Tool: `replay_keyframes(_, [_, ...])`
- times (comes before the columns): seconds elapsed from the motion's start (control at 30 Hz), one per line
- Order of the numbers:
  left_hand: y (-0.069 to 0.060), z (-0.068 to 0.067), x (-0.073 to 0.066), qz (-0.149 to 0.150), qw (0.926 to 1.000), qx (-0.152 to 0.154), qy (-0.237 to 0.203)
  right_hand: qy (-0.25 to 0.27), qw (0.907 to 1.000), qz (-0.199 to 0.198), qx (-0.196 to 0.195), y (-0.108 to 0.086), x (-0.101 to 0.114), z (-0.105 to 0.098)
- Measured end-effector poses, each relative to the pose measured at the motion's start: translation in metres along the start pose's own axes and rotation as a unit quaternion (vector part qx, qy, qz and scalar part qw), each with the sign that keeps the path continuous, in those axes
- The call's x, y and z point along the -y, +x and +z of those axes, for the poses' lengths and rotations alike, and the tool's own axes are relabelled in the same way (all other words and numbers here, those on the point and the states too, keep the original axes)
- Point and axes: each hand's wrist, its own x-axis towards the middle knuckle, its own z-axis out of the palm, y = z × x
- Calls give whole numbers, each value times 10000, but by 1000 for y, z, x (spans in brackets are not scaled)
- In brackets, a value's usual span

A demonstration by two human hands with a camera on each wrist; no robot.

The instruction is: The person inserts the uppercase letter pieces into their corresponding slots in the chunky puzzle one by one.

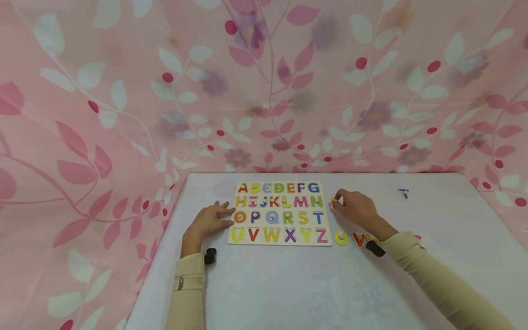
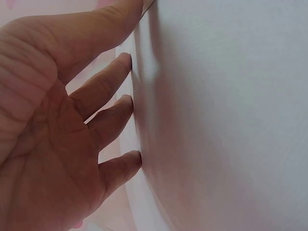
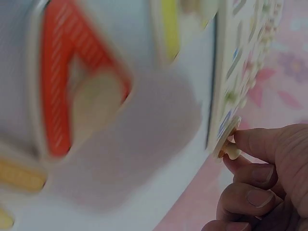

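The letter board [image 1: 279, 225] lies on the table, with knobs on the letters of its upper rows. My left hand [image 1: 208, 221] rests with spread fingers at the board's left edge; the left wrist view shows the same hand [image 2: 72, 110] with its fingertips against an edge. Beside the board's right edge, my right hand [image 1: 356, 208] pinches a small yellow-orange piece [image 1: 333, 200]. Seen from the right wrist, the hand [image 3: 269, 178] grips this piece [image 3: 222, 142] by its wooden knob, tilted near the board [image 3: 219, 72]. Which letter it is, I cannot tell.
Right of the board lie a yellow U [image 1: 341, 238] and a red V [image 1: 359, 240]. My right wrist partly covers a yellow piece [image 1: 371, 238], and a pink piece [image 1: 417, 237] shows past the sleeve. A blue T [image 1: 403, 193] lies farther back. A floral cloth [image 1: 264, 91] hangs behind the table.
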Motion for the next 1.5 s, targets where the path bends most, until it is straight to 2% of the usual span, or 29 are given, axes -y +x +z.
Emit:
replay_keyframes(0.17, [0,1,0,81,10000,-14,-37,5,9997,-245,82,-2,25,11])
replay_keyframes(0.43, [0,0,1,48,10000,-10,-41,-18,9983,-513,282,1,59,25])
replay_keyframes(0.7, [1,0,1,96,9999,-29,3,-126,9961,-804,346,2,75,40])
replay_keyframes(1.17, [1,0,2,145,9999,-24,19,-271,9962,-774,297,4,78,49])
replay_keyframes(1.37, [1,-1,0,90,10000,-3,6,-167,9977,-575,323,5,72,29])
replay_keyframes(1.5, [0,0,0,107,9999,-35,-18,-116,9992,-366,114,10,54,9])
